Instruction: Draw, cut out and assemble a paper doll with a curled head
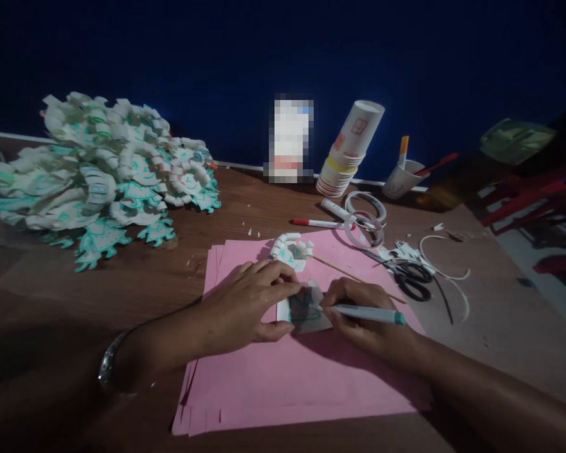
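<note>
a green-capped marker (372,313) is held between the closed fingers of the right hand (358,314), its tip at a small white paper (306,308) with green lines, which is pressed flat on the pink sheets (283,384) by the slightly parted fingers of the left hand (259,299). just beyond the paper, a curled paper figure (292,251) and a thin stick (353,275) are seen on the sheets, with scissors (412,280), tape rolls (365,211) and a red-capped marker (318,223) to the right and beyond. on the table (170,283), a pile of paper figures (99,182) is seen at the left.
</note>
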### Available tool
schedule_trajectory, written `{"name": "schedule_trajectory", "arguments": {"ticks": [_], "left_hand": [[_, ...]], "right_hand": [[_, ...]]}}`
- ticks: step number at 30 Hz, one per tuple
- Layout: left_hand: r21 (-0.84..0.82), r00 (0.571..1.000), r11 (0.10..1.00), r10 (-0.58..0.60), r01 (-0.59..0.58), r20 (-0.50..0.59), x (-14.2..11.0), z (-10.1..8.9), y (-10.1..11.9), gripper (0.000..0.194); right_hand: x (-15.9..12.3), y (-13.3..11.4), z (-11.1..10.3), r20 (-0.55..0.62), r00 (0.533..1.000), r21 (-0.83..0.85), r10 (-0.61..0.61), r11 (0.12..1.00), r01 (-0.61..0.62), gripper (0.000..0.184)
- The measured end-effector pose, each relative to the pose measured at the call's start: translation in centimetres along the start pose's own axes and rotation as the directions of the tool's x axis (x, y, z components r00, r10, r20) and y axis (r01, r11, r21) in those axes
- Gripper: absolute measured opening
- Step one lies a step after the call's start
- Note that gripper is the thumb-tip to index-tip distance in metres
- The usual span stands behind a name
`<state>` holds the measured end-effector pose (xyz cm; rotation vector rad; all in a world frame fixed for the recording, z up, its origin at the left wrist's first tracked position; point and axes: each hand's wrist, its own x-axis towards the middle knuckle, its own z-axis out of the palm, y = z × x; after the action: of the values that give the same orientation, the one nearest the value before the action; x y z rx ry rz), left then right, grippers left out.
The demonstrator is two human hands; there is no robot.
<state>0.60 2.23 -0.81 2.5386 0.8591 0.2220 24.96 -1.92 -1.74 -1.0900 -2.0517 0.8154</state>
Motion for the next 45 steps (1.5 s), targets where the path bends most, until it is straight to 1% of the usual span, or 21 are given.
{"name": "schedule_trajectory", "arguments": {"ticks": [7,16,20,25,33,38,45], "left_hand": [[0.0,1.0,1.0,-0.001,0.001,-0.008,0.12,0.11,0.0,0.053],[-0.003,1.0,1.0,-0.001,0.001,-0.006,0.05,0.04,-0.07,0.047],[0.002,1.0,1.0,-0.005,0.005,-0.005,0.09,0.04,0.0,0.049],[-0.01,1.0,1.0,-0.007,0.007,-0.011,0.1,-0.02,0.06,0.048],[0.001,1.0,1.0,-0.009,0.009,-0.005,0.03,-0.04,0.09,0.046],[0.001,1.0,1.0,-0.003,0.003,-0.012,-0.03,0.06,0.02,0.046],[-0.003,1.0,1.0,-0.026,0.026,0.004,0.07,-0.01,0.03,0.048]], "right_hand": [[-0.02,0.24,0.05,0.015,1.0,0.02,-0.001,1.0,0.0,0.006],[0.06,0.13,-0.01,-0.055,0.998,-0.04,-0.023,0.999,0.021,0.006],[0.08,0.35,0.08,-0.047,0.999,-0.055,-0.013,0.998,0.01,0.004],[0.09,0.45,0.08,-0.025,1.0,-0.036,0.006,0.999,-0.007,0.005],[0.01,0.41,0.0,-0.079,0.997,-0.052,-0.022,0.999,0.018,0.003],[0.17,0.43,0.08,-0.063,0.998,-0.056,0.005,0.998,-0.008,0.006],[0.33,0.14,-0.01,-0.059,0.998,-0.064,0.022,0.998,-0.026,0.007]]}}
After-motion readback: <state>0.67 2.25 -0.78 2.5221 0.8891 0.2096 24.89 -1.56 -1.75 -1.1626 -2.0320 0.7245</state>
